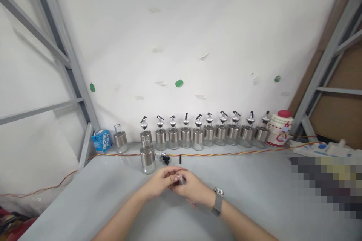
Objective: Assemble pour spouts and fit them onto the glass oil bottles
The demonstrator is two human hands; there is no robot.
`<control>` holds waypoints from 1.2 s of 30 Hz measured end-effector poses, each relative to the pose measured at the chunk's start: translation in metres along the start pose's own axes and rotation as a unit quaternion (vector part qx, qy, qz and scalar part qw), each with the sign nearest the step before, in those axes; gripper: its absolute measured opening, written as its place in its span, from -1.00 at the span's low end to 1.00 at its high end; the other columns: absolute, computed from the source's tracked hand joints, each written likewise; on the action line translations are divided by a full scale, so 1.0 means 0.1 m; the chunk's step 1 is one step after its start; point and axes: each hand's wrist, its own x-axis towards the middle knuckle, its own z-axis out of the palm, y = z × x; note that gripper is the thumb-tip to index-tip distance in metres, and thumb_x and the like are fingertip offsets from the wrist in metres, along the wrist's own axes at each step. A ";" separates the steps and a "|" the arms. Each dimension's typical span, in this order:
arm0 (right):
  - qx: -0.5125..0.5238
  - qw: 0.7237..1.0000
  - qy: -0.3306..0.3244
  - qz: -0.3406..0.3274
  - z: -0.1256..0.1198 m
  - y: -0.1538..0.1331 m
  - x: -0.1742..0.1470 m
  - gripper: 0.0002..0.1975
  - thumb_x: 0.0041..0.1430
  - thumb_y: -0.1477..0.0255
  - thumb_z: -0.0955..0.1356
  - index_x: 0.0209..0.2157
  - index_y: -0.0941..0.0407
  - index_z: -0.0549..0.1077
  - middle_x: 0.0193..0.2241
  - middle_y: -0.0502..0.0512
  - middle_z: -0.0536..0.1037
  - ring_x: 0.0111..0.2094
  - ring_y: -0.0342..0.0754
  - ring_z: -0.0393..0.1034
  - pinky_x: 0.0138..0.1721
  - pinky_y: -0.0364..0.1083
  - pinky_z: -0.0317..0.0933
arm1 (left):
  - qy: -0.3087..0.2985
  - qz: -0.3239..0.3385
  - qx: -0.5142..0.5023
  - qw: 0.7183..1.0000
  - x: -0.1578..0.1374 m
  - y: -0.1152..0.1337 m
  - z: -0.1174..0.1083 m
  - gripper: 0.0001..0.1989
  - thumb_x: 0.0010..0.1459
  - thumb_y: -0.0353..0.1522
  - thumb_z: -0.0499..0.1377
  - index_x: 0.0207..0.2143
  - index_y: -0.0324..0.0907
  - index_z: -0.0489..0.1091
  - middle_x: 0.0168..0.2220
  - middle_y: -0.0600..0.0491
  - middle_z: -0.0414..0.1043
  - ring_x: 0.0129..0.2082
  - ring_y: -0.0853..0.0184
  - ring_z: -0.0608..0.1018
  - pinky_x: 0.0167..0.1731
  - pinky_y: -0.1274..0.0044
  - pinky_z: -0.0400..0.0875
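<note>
My left hand (161,181) and my right hand (198,188) meet above the near middle of the table. Their fingers close around a small silvery part (182,180), mostly covered, so its exact kind is hidden. Just beyond my left hand an oil bottle (148,157) stands upright, glass with a steel band and an open neck. To its right lie a black and silver pour spout (165,159) and a short black strip (180,159).
Along the wall stands a row of several bottles (186,135) fitted with spouts. A bare-necked bottle (120,141) and a blue carton (102,141) are at left, a white-and-red jar (279,130) at right. A twisted cable (220,153) crosses the grey table (254,192).
</note>
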 end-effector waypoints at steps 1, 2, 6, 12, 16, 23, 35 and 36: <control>-0.006 1.000 -0.001 0.002 0.01 0.00 0.00 -0.80 -0.04 0.35 0.27 -0.34 0.14 0.34 -0.79 -0.17 0.19 -0.87 -0.26 0.06 -0.87 -0.27 -0.07 | -0.001 -0.006 -0.006 1.000 0.00 -0.01 0.00 -0.60 -0.02 -0.21 0.14 -0.12 -0.17 0.36 -0.20 -0.01 0.44 -0.20 0.26 0.43 -0.27 0.54 0.29; -0.009 1.000 -0.001 0.004 0.01 0.01 0.00 -0.81 -0.04 0.35 0.27 -0.35 0.15 0.34 -0.79 -0.17 0.19 -0.87 -0.26 0.06 -0.88 -0.27 -0.07 | -0.001 -0.011 -0.013 1.000 -0.01 -0.02 -0.01 -0.60 -0.03 -0.22 0.14 -0.13 -0.18 0.36 -0.21 -0.01 0.45 -0.22 0.26 0.43 -0.30 0.55 0.29; 0.007 1.000 0.000 0.005 0.02 -0.03 -0.01 -0.83 -0.04 0.36 0.27 -0.38 0.15 0.32 -0.80 -0.18 0.17 -0.88 -0.26 0.06 -0.90 -0.29 -0.09 | 0.007 -0.007 -0.041 0.999 0.00 -0.03 0.00 -0.62 -0.03 -0.23 0.15 -0.15 -0.20 0.38 -0.23 -0.02 0.45 -0.24 0.28 0.42 -0.32 0.55 0.27; 0.146 0.987 -0.065 0.015 0.01 -0.12 -0.04 -0.82 -0.10 0.38 0.32 -0.42 0.13 0.26 -0.84 -0.25 0.11 -0.88 -0.29 -0.02 -0.87 -0.27 0.01 | 0.014 -0.028 -0.118 0.993 0.04 -0.08 0.02 -0.55 -0.07 -0.14 0.16 -0.19 -0.26 0.41 -0.40 -0.02 0.45 -0.46 0.38 0.41 -0.47 0.60 0.21; 0.196 0.977 -0.081 0.027 -0.01 -0.15 -0.07 -0.80 -0.12 0.39 0.34 -0.41 0.13 0.26 -0.80 -0.25 0.16 -0.87 -0.33 -0.05 -0.86 -0.29 0.02 | 0.027 -0.056 -0.157 0.986 0.03 -0.09 0.02 -0.39 -0.04 0.02 0.00 -0.20 -0.31 0.41 -0.61 0.03 0.35 -0.62 0.46 0.32 -0.60 0.63 0.13; 0.196 0.978 -0.069 0.028 0.00 -0.22 -0.10 -0.76 -0.12 0.47 0.32 -0.32 0.14 0.28 -0.76 -0.24 0.22 -0.87 -0.34 -0.03 -0.84 -0.30 -0.07 | 0.038 -0.070 -0.161 0.984 0.05 -0.12 0.03 -0.44 -0.09 0.00 0.08 -0.25 -0.30 0.41 -0.65 0.09 0.27 -0.65 0.51 0.26 -0.63 0.64 0.10; 0.204 0.974 -0.082 0.061 -0.01 -0.07 -0.04 -0.76 -0.11 0.48 0.27 -0.31 0.09 0.23 -0.82 -0.30 0.08 -0.88 -0.34 -0.10 -0.84 -0.33 -0.15 | 0.075 -0.078 -0.048 0.993 0.12 -0.21 0.08 -0.45 -0.13 0.03 0.07 -0.42 -0.31 0.43 -0.68 0.16 0.21 -0.67 0.52 0.16 -0.66 0.65 -0.02; 0.206 0.973 -0.084 0.063 0.00 -0.05 -0.04 -0.75 -0.11 0.49 0.27 -0.29 0.08 0.22 -0.82 -0.30 0.08 -0.88 -0.34 -0.11 -0.83 -0.34 -0.14 | 0.075 -0.078 -0.041 0.993 0.13 -0.21 0.08 -0.45 -0.13 0.03 0.07 -0.42 -0.31 0.43 -0.67 0.15 0.22 -0.65 0.51 0.18 -0.65 0.65 -0.01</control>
